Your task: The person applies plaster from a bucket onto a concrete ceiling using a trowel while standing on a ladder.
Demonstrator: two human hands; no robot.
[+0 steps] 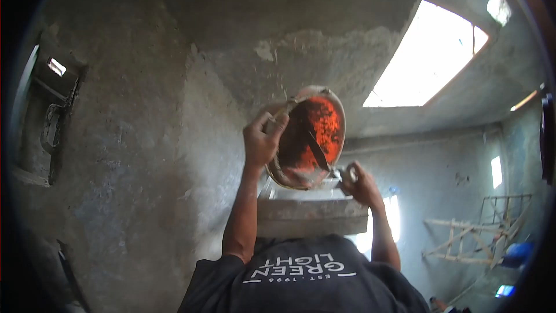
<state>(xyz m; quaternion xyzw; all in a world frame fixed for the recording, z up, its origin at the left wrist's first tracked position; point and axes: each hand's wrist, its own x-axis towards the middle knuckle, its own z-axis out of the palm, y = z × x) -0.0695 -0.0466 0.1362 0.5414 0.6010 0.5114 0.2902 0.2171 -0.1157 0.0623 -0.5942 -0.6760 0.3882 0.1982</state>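
Bare grey plaster walls close round. Left hand (260, 139) clenches the rim of a tipped orange pan (310, 139); right hand (359, 182) grips a trowel (317, 149) scraping inside it. Seemingly mostly emptied, with dark patches left. Concrete ledge (313, 215) sits just below; wooden scaffold (478, 232) stands well apart.

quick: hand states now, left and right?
Left hand: closed, gripping the orange pan by its rim.
Right hand: closed at the pan's lower edge, seemingly gripping it.
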